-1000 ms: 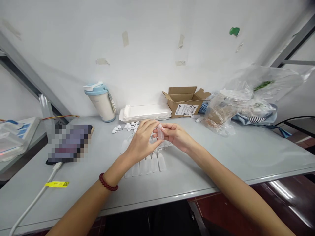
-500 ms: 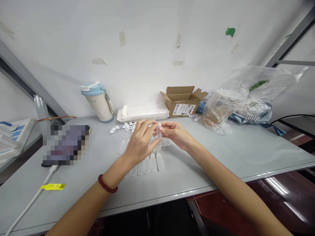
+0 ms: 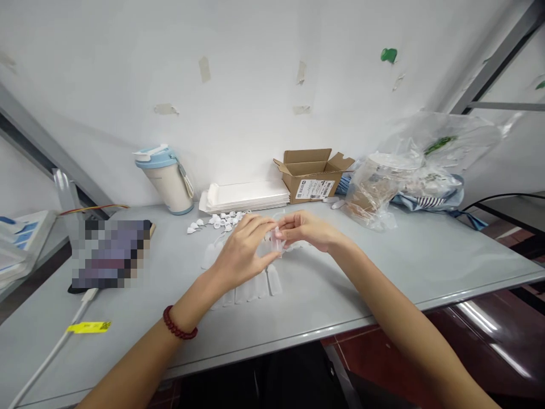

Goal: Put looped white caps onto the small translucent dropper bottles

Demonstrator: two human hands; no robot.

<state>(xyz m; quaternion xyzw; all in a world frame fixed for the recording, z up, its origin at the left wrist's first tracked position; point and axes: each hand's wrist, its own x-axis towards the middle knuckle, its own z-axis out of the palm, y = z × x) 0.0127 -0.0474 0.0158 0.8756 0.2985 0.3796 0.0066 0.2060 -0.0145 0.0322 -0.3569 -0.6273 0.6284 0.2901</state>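
A small translucent plastic bottle [image 3: 277, 241] is pinched upright between the fingertips of my left hand [image 3: 242, 251] and my right hand [image 3: 305, 229]. Its upper part is hidden by my fingers. A red bead bracelet [image 3: 179, 324] circles my left wrist. Below my hands, a row of similar translucent bottles [image 3: 255, 289] lies on the grey tabletop [image 3: 323, 284], partly hidden by my left hand. Several small white nozzle caps [image 3: 217, 221] lie in a loose heap beyond my left hand.
Behind my hands stand a stack of white flat packs [image 3: 244, 196], an open cardboard box [image 3: 313, 178] and a blue-lidded tumbler [image 3: 165, 182]. A crumpled plastic bag [image 3: 378, 190] lies at right. A pixelated device [image 3: 108, 255] with a white cable [image 3: 55, 343] lies at left.
My hands have come closer together around the bottle, and more of it is now covered by my fingers. The whole view has drifted slightly, with the scene shifting left.
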